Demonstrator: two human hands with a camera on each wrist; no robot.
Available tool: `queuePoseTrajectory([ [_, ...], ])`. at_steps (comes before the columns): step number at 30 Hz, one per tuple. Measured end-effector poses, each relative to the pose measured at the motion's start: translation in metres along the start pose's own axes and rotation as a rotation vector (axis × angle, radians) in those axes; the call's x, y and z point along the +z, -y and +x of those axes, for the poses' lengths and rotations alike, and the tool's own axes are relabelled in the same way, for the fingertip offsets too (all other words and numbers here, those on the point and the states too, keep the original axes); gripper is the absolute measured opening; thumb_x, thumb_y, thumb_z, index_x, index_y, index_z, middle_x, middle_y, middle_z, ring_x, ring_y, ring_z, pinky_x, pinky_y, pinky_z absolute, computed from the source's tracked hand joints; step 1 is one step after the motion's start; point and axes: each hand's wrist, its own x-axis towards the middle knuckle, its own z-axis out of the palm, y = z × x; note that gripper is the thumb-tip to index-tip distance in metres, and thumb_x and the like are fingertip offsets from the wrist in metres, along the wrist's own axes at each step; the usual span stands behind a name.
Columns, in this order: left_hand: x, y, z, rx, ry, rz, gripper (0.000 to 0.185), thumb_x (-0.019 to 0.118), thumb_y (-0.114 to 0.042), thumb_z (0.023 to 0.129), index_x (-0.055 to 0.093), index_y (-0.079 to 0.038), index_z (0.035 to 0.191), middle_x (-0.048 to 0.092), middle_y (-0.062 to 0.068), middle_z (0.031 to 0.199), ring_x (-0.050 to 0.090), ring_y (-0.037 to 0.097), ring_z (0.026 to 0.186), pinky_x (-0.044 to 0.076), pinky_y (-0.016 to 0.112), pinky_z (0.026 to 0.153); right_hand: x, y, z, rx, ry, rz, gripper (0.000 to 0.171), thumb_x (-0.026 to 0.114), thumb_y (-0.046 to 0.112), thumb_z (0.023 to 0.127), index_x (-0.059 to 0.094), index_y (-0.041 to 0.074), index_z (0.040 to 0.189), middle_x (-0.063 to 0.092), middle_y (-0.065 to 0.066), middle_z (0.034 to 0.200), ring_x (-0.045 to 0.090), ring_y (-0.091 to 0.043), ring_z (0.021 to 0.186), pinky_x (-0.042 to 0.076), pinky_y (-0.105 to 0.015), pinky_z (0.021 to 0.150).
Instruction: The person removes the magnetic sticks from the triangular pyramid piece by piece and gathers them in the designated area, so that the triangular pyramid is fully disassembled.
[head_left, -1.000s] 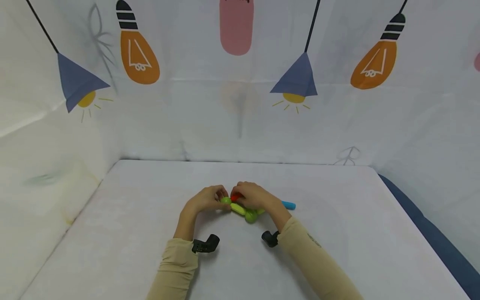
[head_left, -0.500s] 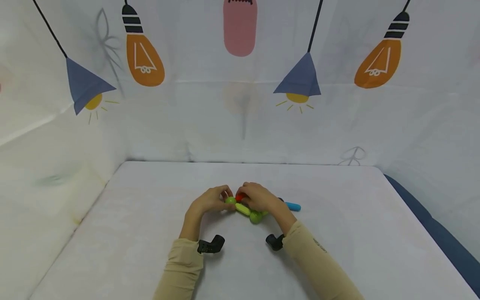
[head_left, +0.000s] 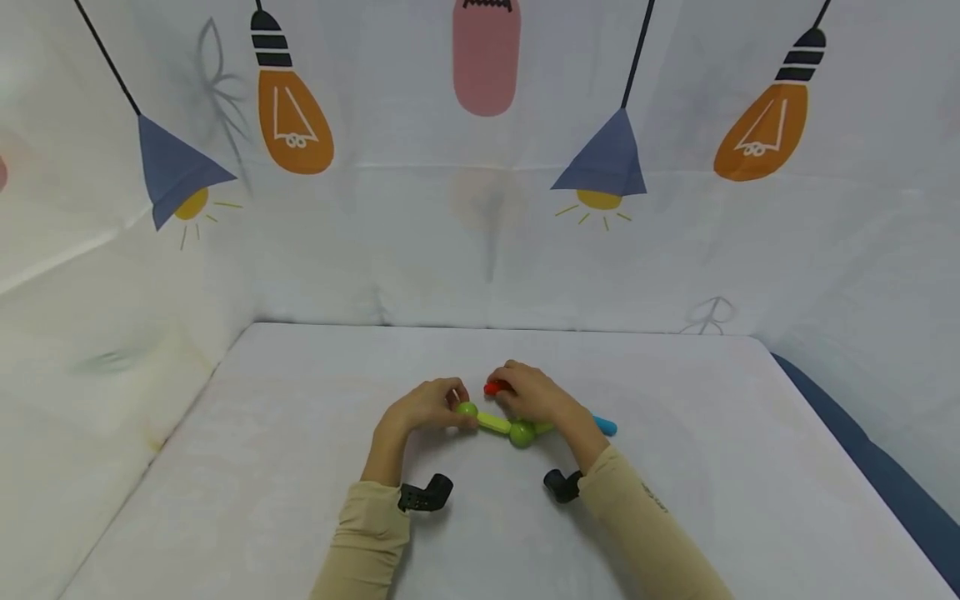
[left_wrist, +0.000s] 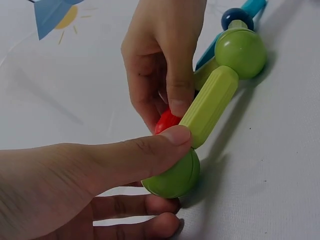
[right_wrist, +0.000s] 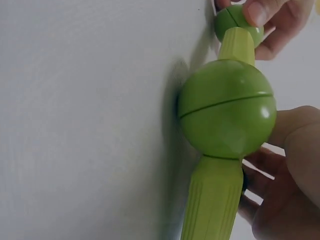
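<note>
White desk (head_left: 300, 467), lamp-print backdrop. Rod-and-ball chain (head_left: 495, 422) lying mid-desk: likely light, rigid, smooth plastic. Left hand (head_left: 422, 407) pinching end green ball (left_wrist: 172, 175); right hand (head_left: 534, 398) pinching red piece (head_left: 493, 387). Best gripped on ribbed rods.

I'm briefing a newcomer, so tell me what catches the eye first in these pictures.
Mid-table, two hands meet over a bright toy chain of green balls and a yellow-green rod. The left hand pinches the end ball; the right hand holds a red piece. Behind them hangs a backdrop printed with lamps and bulbs.
</note>
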Motion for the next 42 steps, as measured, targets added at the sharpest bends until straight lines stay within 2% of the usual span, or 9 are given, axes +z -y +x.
queuePoseTrajectory([
  [4,0.002,-0.001,0.003,0.005,0.019,-0.008,0.037,0.077,-0.036,0.077,0.059,-0.014,0.101,0.059,0.001,0.088,0.052,0.014,0.077,0.040,0.027,0.066,0.000,0.000,-0.013,0.009,-0.085,-0.011,0.036,0.059,0.020,0.093,0.055,0.011,0.128,0.060,-0.007,0.113,0.057,-0.024,0.105,0.042,-0.048,0.095],
  [9,0.005,0.002,0.007,0.049,0.048,-0.023,0.036,0.076,-0.034,0.078,0.059,-0.015,0.104,0.058,0.001,0.088,0.052,0.013,0.076,0.040,0.027,0.066,0.008,0.008,-0.038,-0.054,-0.172,-0.050,0.029,0.063,0.022,0.091,0.061,0.013,0.118,0.061,-0.005,0.108,0.053,-0.023,0.101,0.041,-0.045,0.086],
  [16,0.008,0.010,0.009,0.085,0.079,-0.023,0.031,0.074,-0.031,0.081,0.061,-0.018,0.106,0.059,0.000,0.089,0.051,0.012,0.077,0.040,0.027,0.067,0.020,0.011,-0.055,-0.094,-0.097,-0.081,0.028,0.068,0.029,0.087,0.062,0.016,0.112,0.060,0.005,0.098,0.042,-0.009,0.085,0.040,-0.027,0.075],
  [22,0.010,0.014,0.012,0.116,0.087,-0.015,0.030,0.073,-0.036,0.081,0.062,-0.018,0.103,0.059,-0.002,0.088,0.051,0.013,0.077,0.040,0.027,0.066,0.019,0.005,-0.053,-0.120,-0.056,-0.026,0.025,0.066,0.025,0.089,0.064,0.015,0.112,0.063,0.005,0.103,0.043,-0.009,0.084,0.040,-0.023,0.072],
  [29,0.007,0.025,0.015,0.046,0.071,-0.080,0.027,0.065,-0.042,0.083,0.064,-0.020,0.099,0.064,-0.004,0.082,0.057,0.012,0.074,0.044,0.028,0.066,0.016,0.000,-0.051,-0.189,-0.009,0.013,0.024,0.063,0.026,0.091,0.063,0.015,0.113,0.064,0.004,0.112,0.047,-0.008,0.089,0.043,-0.023,0.077],
  [32,0.001,0.031,0.018,0.023,0.034,-0.136,0.026,0.062,-0.041,0.086,0.065,-0.019,0.099,0.065,-0.001,0.080,0.060,0.013,0.072,0.046,0.028,0.066,0.016,0.001,-0.050,-0.200,0.004,0.025,0.026,0.063,0.027,0.091,0.063,0.017,0.114,0.064,0.005,0.116,0.048,-0.008,0.092,0.044,-0.023,0.080],
  [35,-0.002,0.031,0.025,0.069,-0.050,-0.143,0.028,0.065,-0.039,0.087,0.064,-0.017,0.103,0.064,0.000,0.090,0.060,0.014,0.078,0.048,0.028,0.067,0.017,0.002,-0.048,-0.188,0.007,0.029,0.027,0.063,0.028,0.091,0.063,0.018,0.116,0.063,0.006,0.115,0.048,-0.008,0.092,0.044,-0.023,0.079],
  [39,-0.003,0.022,0.043,0.138,-0.219,-0.087,0.031,0.066,-0.033,0.088,0.061,-0.013,0.110,0.061,0.004,0.102,0.059,0.017,0.091,0.048,0.028,0.071,0.017,0.004,-0.046,-0.176,-0.008,0.025,0.026,0.064,0.028,0.090,0.064,0.018,0.114,0.063,0.006,0.111,0.047,-0.007,0.089,0.044,-0.023,0.078],
  [42,-0.004,0.009,0.060,0.123,-0.304,-0.047,0.036,0.066,-0.032,0.088,0.059,-0.012,0.116,0.062,0.006,0.106,0.059,0.021,0.098,0.049,0.033,0.075,0.017,0.004,-0.047,-0.159,-0.018,0.025,0.026,0.066,0.028,0.089,0.064,0.018,0.113,0.063,0.007,0.105,0.046,-0.007,0.086,0.044,-0.023,0.076],
])
